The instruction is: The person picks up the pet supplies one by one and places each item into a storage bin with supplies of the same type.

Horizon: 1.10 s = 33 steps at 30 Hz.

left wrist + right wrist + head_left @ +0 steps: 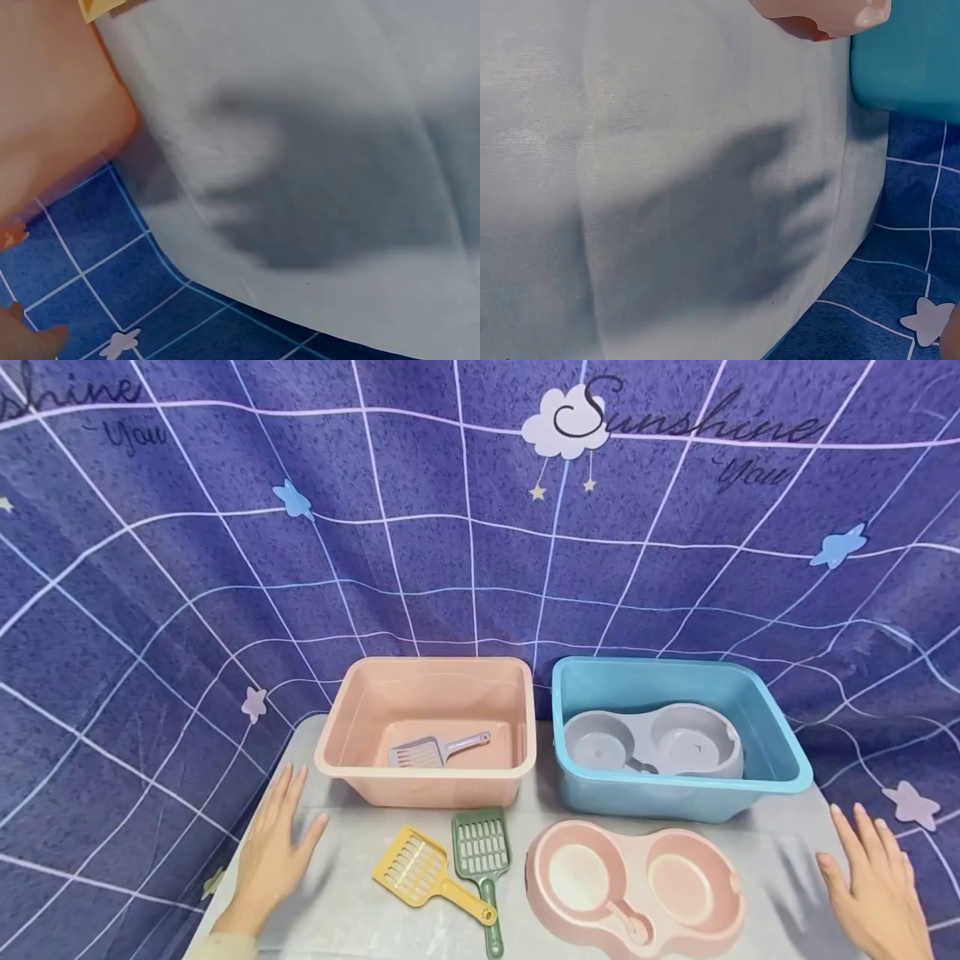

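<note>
- Left hand (273,852): grip apart, fingers extended, desk's (337,893) 9 o'clock; nearest is peach bin (435,789), at its 2 o'clock.
- Right hand (876,881): grip apart, fingers extended, 3 o'clock side; blue bin (652,799) at its 10 o'clock.
- Yellow scoop (441,881): left hand's 3 o'clock, handle crossing green scoop (482,870).
- Pink double bowl (636,877): right hand's 9 o'clock.
- Lavender scoop (444,750) inside peach bin; grey double bowl (641,735) inside blue.
- Curtain (502,556): 12 o'clock, behind bins.
</note>
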Motion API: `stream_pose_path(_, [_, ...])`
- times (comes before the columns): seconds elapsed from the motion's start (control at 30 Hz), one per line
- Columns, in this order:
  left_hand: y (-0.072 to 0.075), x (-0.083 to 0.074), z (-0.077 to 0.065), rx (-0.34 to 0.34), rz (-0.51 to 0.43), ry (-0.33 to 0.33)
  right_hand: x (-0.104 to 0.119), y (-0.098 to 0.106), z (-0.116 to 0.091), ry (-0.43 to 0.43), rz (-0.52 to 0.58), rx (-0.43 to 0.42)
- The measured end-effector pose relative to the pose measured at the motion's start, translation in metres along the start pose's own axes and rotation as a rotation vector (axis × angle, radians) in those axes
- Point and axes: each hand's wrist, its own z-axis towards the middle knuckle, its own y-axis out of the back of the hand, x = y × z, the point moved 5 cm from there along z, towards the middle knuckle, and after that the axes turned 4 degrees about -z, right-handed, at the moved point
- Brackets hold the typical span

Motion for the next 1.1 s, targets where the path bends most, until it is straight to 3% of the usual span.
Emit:
stream_pose_path(0.23, [0.002,-0.003,0.012,0.004,-0.056,0.002,-0.001,-0.001,-0.003,0.006,0.021,-0.025])
stream_pose_path(0.5, [0.001,-0.006,0.022,-0.037,-0.178,-0.052,0.000,-0.002,-0.006,0.037,0.038,-0.071])
stream_pose_path(1.1, [-0.004,-0.003,0.046,-0.035,-0.251,-0.052,0.007,0.006,-0.006,0.035,0.042,-0.093])
